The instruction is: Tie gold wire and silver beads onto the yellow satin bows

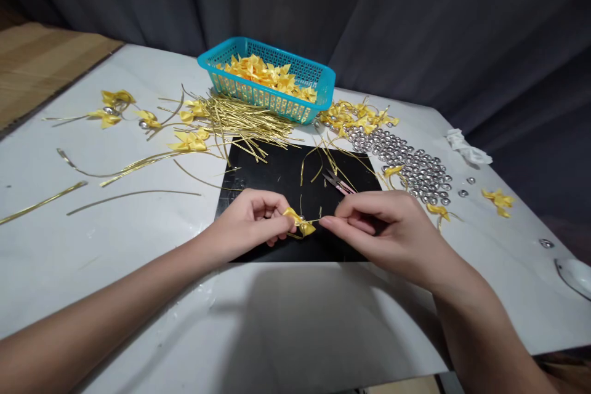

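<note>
My left hand (258,218) pinches a small yellow ribbon bow (306,229) between thumb and fingers, above a black mat (277,175). A silver bead shows partly at the bow's middle. From the bow a thin gold tie (314,221) runs right to my right hand (383,221), whose thumb and forefinger are closed on its end. Small scissors (339,183) with pink handles lie on the mat just beyond my right hand, their handles partly hidden by it. Loose gold ties lie around the scissors.
A turquoise basket (272,97) of yellow bows stands at the back. Before it lies a heap of gold ties (249,123). Silver beads (410,166) spread to the right, near more bows (357,116). Bows and ties (138,163) are scattered left. A crumpled white item (468,148) lies far right.
</note>
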### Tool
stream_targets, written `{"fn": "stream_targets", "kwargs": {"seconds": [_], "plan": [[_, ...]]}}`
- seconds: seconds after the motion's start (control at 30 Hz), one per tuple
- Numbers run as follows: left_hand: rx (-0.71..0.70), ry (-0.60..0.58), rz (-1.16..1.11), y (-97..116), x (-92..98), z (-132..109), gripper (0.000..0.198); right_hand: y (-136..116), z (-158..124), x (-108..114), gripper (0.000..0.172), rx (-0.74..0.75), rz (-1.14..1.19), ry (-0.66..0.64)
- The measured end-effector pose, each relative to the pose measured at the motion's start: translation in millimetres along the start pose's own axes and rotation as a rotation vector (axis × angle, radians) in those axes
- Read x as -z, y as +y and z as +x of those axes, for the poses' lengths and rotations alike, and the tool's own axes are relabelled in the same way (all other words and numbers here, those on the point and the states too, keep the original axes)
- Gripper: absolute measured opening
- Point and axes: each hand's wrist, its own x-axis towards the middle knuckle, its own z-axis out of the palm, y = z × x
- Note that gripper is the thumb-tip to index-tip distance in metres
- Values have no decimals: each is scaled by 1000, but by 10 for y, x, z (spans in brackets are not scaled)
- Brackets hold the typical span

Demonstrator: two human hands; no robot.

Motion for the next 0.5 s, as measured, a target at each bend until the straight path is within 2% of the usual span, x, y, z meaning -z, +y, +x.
{"fn": "stream_targets", "kwargs": {"seconds": [0.1, 0.23, 0.5], "plan": [[13, 11, 9, 0, 2, -4, 13, 21, 5, 7, 27, 5, -20, 2], [13, 0, 16, -8, 11, -3, 15, 40, 11, -26, 14, 24, 0, -32], [-7, -16, 31, -26, 4, -4, 16, 28, 34, -104, 15, 121, 38, -46]]}}
